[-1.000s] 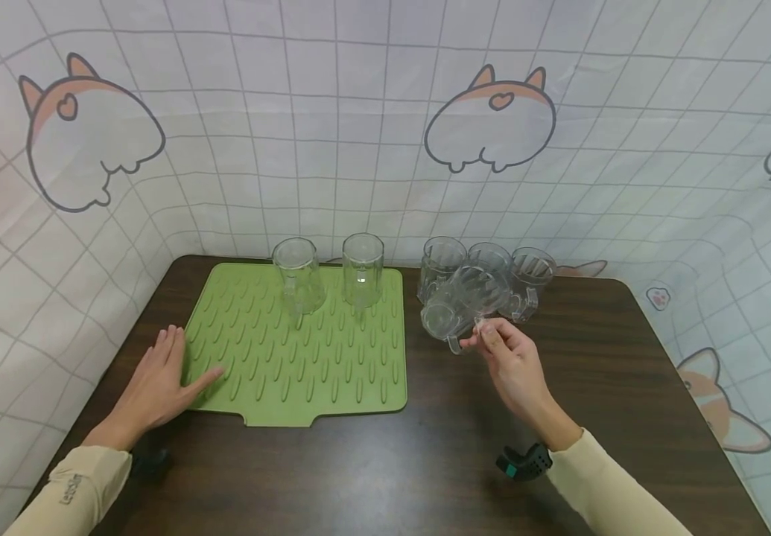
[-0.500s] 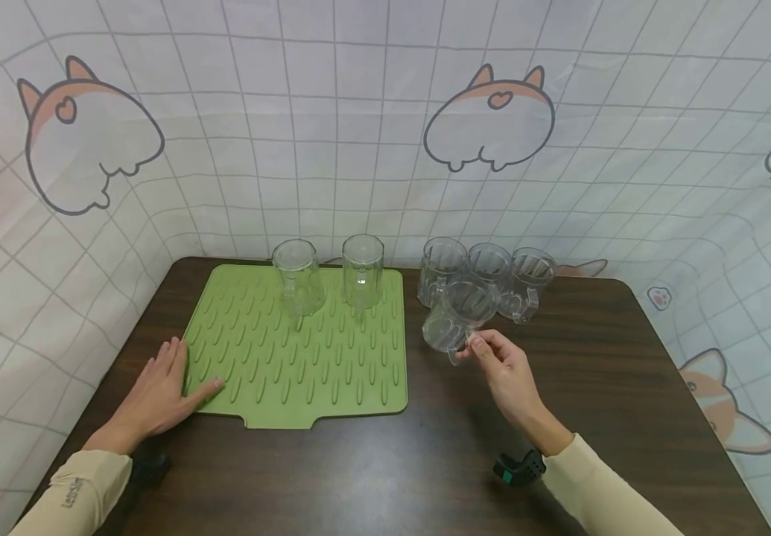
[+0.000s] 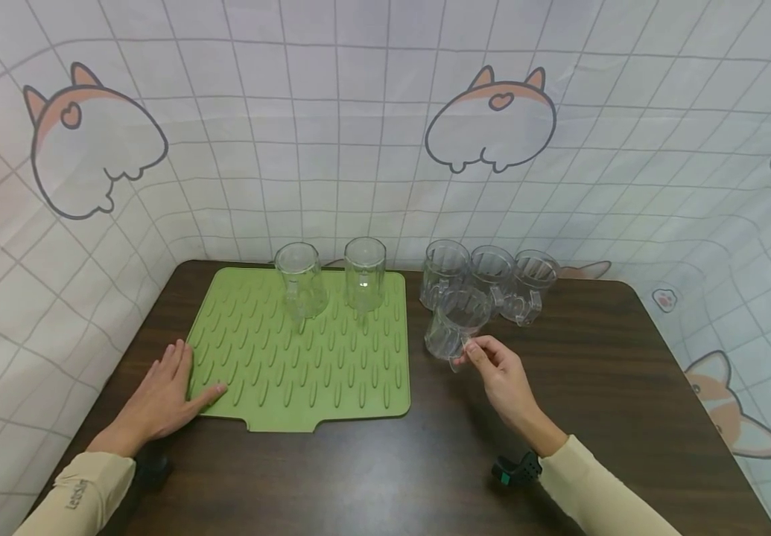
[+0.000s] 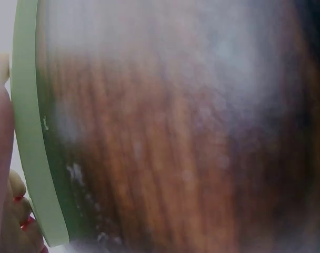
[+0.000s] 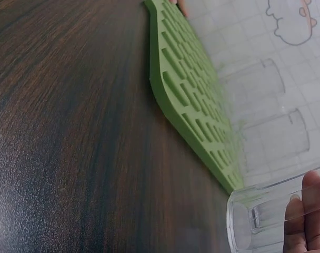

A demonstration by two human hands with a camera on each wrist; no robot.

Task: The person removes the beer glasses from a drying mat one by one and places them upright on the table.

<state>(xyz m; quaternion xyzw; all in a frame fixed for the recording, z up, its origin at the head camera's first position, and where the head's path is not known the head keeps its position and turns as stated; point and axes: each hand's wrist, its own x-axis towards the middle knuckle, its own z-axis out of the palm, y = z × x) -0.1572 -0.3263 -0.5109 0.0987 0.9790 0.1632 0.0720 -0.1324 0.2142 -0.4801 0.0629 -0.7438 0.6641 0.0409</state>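
Left hand: lies flat at the mat's left edge, fingers straight and side by side, thumb spread apart over the mat.
Green mat: ridged, on the left half of the dark worktop.
Mat's left mug: clear glass, upright near the far edge.
Mat's right mug: clear glass, upright beside it, slightly apart.
Held mug: clear glass, just right of the mat, nearer than the row; whether its base touches the worktop I cannot tell.
Row of three glass mugs: upright, close together, far side, right of the mat.
Right hand: fingers and thumb pinched on the held mug's handle.
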